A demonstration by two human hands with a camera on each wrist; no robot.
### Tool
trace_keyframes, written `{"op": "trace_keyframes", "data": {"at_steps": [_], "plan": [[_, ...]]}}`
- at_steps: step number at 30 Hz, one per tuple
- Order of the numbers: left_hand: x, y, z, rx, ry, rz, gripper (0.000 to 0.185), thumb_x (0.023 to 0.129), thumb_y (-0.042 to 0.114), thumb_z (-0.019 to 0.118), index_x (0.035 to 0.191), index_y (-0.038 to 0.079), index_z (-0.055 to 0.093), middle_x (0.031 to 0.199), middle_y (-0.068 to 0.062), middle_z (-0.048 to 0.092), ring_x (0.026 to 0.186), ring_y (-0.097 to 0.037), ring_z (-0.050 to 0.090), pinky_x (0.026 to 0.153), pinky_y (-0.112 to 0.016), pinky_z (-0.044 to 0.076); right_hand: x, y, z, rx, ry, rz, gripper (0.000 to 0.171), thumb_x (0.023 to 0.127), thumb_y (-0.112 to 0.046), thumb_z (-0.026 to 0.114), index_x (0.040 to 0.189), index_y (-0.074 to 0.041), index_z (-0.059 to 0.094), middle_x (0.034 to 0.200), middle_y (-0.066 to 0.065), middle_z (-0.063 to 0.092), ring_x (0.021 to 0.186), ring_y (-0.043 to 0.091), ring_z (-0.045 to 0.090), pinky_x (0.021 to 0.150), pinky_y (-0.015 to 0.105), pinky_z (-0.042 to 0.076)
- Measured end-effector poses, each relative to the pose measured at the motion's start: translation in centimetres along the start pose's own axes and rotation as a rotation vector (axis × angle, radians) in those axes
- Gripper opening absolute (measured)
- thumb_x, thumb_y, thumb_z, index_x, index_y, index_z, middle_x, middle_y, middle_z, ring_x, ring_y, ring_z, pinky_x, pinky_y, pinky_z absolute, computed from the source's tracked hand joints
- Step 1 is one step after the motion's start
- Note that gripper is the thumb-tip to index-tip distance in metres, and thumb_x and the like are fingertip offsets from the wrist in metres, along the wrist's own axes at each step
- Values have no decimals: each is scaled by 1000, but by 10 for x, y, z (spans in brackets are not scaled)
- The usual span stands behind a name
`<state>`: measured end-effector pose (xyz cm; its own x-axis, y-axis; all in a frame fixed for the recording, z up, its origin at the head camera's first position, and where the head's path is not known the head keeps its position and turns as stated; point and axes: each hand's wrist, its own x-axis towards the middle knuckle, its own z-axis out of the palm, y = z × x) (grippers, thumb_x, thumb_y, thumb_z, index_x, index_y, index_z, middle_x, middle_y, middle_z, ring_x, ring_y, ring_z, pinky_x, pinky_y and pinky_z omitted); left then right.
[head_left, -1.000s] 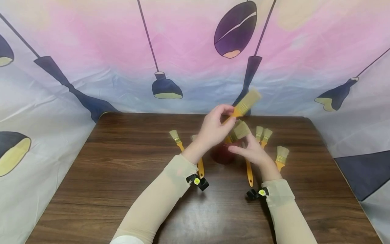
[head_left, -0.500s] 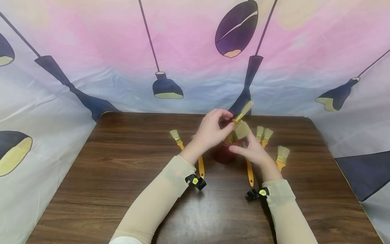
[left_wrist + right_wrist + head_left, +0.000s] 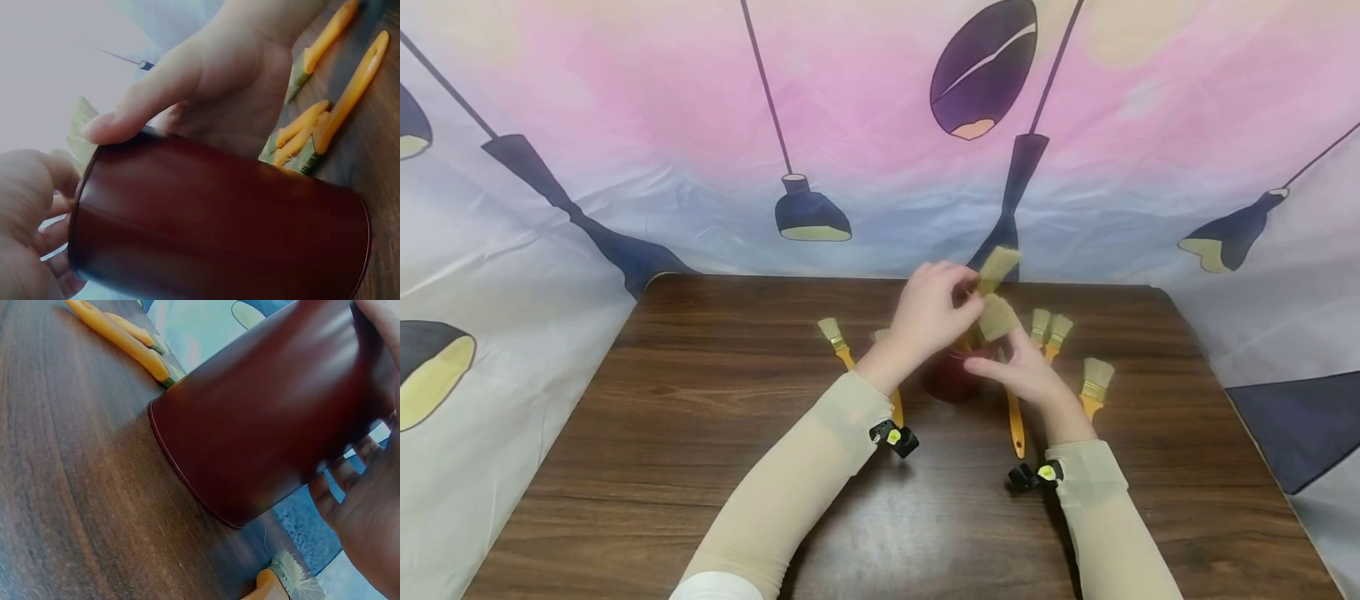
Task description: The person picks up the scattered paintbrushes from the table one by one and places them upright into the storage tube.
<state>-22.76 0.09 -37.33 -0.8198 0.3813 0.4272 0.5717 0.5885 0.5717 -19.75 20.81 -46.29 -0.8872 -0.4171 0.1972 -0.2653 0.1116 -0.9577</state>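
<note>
I see a dark red cup (image 3: 950, 377) standing mid-table, smooth, glossy, cylindrical, with a thin raised rim at the base. The table (image 3: 715, 400) is dark brown wood grain with a slight sheen.

My left hand (image 3: 931, 315) is above the cup, fingers curled, pinching a paintbrush (image 3: 994, 271) by its neck. It has pale straw bristles on top and an orange handle pointing down toward the cup mouth. A second brush head (image 3: 997, 317) sticks up from the cup just beside it, with the same flat tan bristles.

My right hand (image 3: 1021, 371) sits on the cup's right side, fingers wrapped against the wall. In the left wrist view the right hand (image 3: 212, 94) lays its thumb flat along the rim.

Loose brushes are on the table, all with orange plastic-looking handles, metal ferrules and tan bristles: one left of the cup (image 3: 836, 342), a pair (image 3: 1049, 332) and a single (image 3: 1094, 385) on the right.

Only the head view shows the held brush clearly. The left wrist view shows the cup (image 3: 219, 219) close up, its sheen, and three brushes (image 3: 325, 131) lying behind it. The right wrist view shows the cup's base edge (image 3: 187, 469) sitting flat on the table grain, plus a frayed bristle tip (image 3: 290, 575) at the bottom. Neither wrist view shows inside the cup.

The backdrop is thin creased fabric (image 3: 625, 125), pink to blue, with a printed lamp pattern.
</note>
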Motion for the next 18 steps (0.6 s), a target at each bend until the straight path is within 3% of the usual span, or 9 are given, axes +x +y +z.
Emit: {"op": "trace_keyframes", "data": {"at_steps": [3, 6, 11, 14, 18], "plan": [[-3, -5, -4, -102, 14, -22, 20, 97, 16, 76, 115, 8, 80, 107, -3, 80, 97, -18, 69, 94, -33, 54, 0, 0, 1, 24, -2, 1, 94, 96, -6, 81, 171, -17, 25, 167, 11, 38, 137, 28, 50, 107, 29, 51], [-6, -10, -8, -134, 44, -11, 16, 95, 14, 77, 110, 8, 80, 101, -2, 80, 91, -16, 69, 93, -32, 52, 1, -1, 1, 45, -5, -3, 94, 96, -5, 81, 171, -17, 25, 165, 13, 40, 132, 27, 55, 105, 28, 53], [-8, -11, -9, 6, 69, 65, 12, 94, 16, 75, 102, 7, 79, 91, -3, 76, 85, -19, 64, 93, -39, 45, 2, -1, 0, 30, 6, -15, 95, 95, -2, 80, 171, -17, 25, 166, 12, 40, 139, 24, 51, 108, 27, 50], [-10, -10, -9, 67, 113, 44, 9, 93, 18, 75, 95, 9, 76, 86, -2, 72, 85, -20, 61, 87, -39, 47, 0, -2, 0, 7, 16, 7, 95, 95, -5, 82, 171, -17, 25, 168, 12, 39, 141, 24, 47, 110, 27, 47], [-14, -7, -13, 38, 219, 5, 12, 90, 20, 77, 95, 9, 76, 86, -3, 71, 89, -24, 60, 82, -40, 48, -1, -2, 0, -22, 29, 54, 96, 95, -10, 82, 171, -15, 23, 163, 16, 43, 132, 28, 51, 107, 28, 48]]}}
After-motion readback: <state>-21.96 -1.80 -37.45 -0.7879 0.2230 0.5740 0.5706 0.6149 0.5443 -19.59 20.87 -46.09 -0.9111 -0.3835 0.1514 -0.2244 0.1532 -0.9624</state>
